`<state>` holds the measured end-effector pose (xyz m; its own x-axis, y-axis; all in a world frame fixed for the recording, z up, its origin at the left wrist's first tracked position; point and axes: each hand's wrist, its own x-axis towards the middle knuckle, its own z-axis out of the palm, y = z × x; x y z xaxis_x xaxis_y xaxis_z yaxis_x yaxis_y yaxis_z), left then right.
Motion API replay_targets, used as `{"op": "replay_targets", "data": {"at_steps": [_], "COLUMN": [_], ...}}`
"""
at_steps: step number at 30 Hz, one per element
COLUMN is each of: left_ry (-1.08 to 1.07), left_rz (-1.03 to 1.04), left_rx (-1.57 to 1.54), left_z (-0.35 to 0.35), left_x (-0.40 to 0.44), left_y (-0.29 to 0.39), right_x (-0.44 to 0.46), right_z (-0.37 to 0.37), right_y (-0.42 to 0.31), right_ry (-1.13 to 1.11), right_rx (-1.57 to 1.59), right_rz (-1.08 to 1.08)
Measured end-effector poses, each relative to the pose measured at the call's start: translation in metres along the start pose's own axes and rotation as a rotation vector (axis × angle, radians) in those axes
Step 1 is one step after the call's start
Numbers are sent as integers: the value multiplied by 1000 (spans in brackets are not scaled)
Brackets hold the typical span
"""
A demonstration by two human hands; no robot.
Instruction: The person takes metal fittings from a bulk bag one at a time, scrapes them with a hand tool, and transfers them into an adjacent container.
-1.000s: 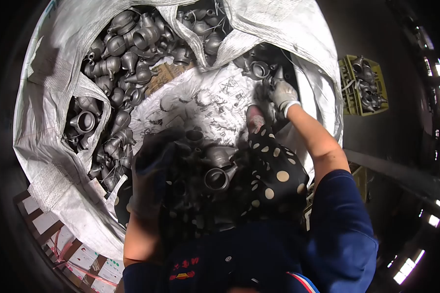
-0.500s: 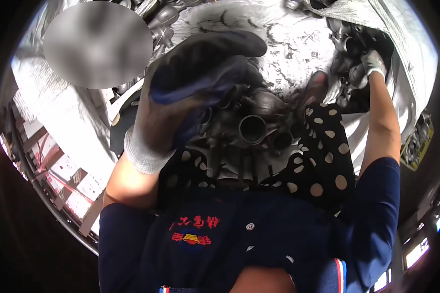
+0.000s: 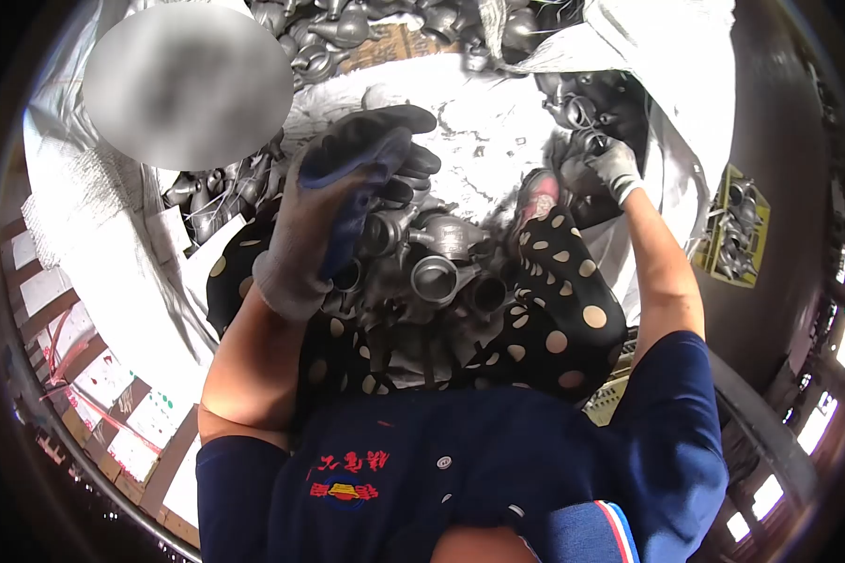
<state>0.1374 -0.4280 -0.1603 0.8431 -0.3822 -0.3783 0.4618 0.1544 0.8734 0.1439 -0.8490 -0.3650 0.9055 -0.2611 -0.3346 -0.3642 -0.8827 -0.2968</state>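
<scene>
My left hand (image 3: 361, 178), in a grey and blue work glove, hovers over a heap of grey metal castings (image 3: 437, 279) between my knees. Its fingers are stretched and apart, with nothing visible in them. At the upper right, my right hand (image 3: 615, 167), in a pale glove, reaches to another pile of castings inside a white woven sack. Its fingers close round the rim of a casting with a ring-shaped opening (image 3: 594, 143); the fingertips are partly hidden.
White woven sacking (image 3: 690, 66) surrounds the work spot. More castings (image 3: 343, 28) lie on cardboard at the back, others (image 3: 211, 202) at left. A yellow crate (image 3: 737, 225) of castings stands at right. My shoe (image 3: 538, 195) rests on the white sheet (image 3: 479, 131).
The view has shifted, bringing more castings at the back and the yellow crate into sight. My left hand has drawn back a little, its fingers spread more. My right hand stays at the sack's castings.
</scene>
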Motion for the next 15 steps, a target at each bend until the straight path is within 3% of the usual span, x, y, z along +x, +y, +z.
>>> {"op": "replay_targets", "data": {"at_steps": [5,7,9,11,13,15], "left_ry": [-39,-104,15,-182,-161,-95], "left_rz": [103,17,-84,-190,-323,-207], "left_rx": [-90,-306,-210,-426,-578,-608], "left_z": [-15,-17,-4,-23,-11,2], "left_x": [15,15,8,28,30,20], "left_y": [-36,-39,-25,-57,-53,-32], "right_x": [-45,-74,-108,-135,-162,-181], "right_z": [-45,-77,-109,-126,-134,-135], "right_y": [-79,-126,-176,-211,-243,-266], "right_ry": [42,-44,31,33,125,404], "right_rx": [463,787,797,933,870,507], "right_rz": [-98,-161,-273,-329,-402,-836]}}
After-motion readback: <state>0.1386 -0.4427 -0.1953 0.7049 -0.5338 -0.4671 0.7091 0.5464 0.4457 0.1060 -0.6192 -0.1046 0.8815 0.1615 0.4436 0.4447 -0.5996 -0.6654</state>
